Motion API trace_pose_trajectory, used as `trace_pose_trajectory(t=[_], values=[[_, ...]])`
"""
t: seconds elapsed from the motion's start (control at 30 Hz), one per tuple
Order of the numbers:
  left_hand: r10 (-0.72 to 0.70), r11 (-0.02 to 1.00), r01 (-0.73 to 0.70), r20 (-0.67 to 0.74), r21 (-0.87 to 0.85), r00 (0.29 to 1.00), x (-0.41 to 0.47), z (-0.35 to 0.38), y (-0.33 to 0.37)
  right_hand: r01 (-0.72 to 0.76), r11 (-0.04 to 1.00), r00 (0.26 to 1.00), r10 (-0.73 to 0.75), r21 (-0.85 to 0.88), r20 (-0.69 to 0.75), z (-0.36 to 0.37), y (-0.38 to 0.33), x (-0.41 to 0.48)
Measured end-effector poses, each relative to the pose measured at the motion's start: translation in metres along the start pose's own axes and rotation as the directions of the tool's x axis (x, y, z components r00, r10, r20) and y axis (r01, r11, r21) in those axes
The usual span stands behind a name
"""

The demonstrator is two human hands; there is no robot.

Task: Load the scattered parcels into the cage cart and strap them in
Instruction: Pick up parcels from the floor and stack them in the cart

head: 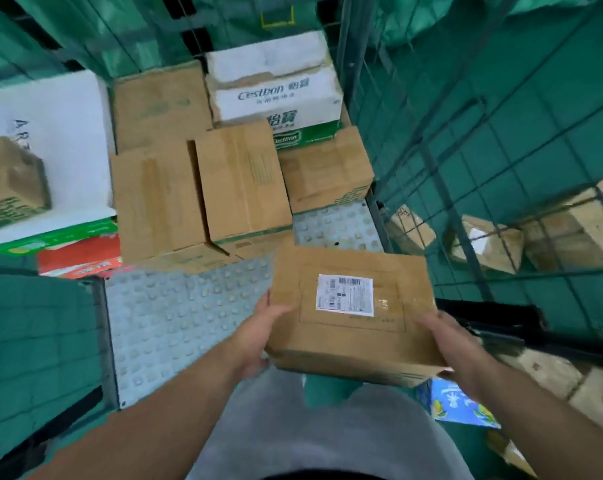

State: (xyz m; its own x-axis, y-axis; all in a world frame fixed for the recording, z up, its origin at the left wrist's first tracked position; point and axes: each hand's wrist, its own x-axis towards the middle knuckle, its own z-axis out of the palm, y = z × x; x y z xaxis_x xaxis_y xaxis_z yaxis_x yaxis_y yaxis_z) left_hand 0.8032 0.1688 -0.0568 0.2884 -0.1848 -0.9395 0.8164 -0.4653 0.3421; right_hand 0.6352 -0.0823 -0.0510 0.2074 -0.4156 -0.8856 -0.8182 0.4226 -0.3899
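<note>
Filling most of the view: cage cart (466, 140), green mesh walls, grey studded floor plate (175, 317) bare in its near half. Far half of the cart carries stacked parcels: large white box (61, 133) at left with a small brown carton (12, 181) on top; two brown boxes (237, 181) side by side at centre; white-and-green printed box (275, 84) at the back. Print is blurred, only partly legible.

Held parcel (352, 337): flat brown carton, above the near right corner of the floor plate, not touching it, top face level.

Left hand (258, 334): grips the parcel's left edge, thumb lying on the top face, fingers curled beneath and hidden. Right hand (455, 348): holds the near right corner, palm against the side, fingertips out of sight under the carton.

More parcels (490, 244) lie outside the right mesh wall, seen through the wire, edges smeared. Blue carton (455, 407) below the right wrist, partly covered.

White shipping label (345, 295) on the held parcel's top; barcodes visible, text too small to read.
</note>
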Motion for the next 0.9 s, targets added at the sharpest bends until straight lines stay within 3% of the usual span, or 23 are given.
trace_pose_trajectory(t=[0.23, 0.37, 0.5, 0.67, 0.8, 0.9], values=[[-0.196, 0.979, 0.197, -0.017, 0.045, 0.980, 0.092, 0.010, 0.042, -0.077, 0.996, 0.994, 0.080, 0.044, -0.072, 0.025, -0.031, 0.081], [-0.338, 0.941, 0.337, -0.012, -0.021, 0.941, 0.158, 0.045, 0.050, 0.000, 0.999, 0.990, -0.007, -0.051, -0.139, 0.020, -0.040, 0.164], [-0.303, 0.948, 0.294, -0.063, -0.125, 0.951, 0.200, 0.073, 0.053, 0.074, 0.991, 0.978, -0.095, -0.112, -0.187, 0.016, -0.051, 0.224], [-0.290, 0.937, 0.258, -0.118, -0.235, 0.950, 0.253, 0.085, 0.061, 0.041, 0.991, 0.989, -0.057, -0.125, -0.133, 0.026, -0.071, 0.284], [-0.296, 0.893, 0.222, -0.141, -0.391, 0.945, 0.283, 0.074, 0.077, 0.070, 0.984, 0.996, -0.077, -0.161, -0.041, 0.046, -0.101, 0.323], [-0.252, 0.820, 0.141, -0.129, -0.554, 0.959, 0.305, 0.070, 0.085, 0.186, 0.961, 0.981, -0.195, -0.205, -0.021, 0.060, -0.129, 0.349]])
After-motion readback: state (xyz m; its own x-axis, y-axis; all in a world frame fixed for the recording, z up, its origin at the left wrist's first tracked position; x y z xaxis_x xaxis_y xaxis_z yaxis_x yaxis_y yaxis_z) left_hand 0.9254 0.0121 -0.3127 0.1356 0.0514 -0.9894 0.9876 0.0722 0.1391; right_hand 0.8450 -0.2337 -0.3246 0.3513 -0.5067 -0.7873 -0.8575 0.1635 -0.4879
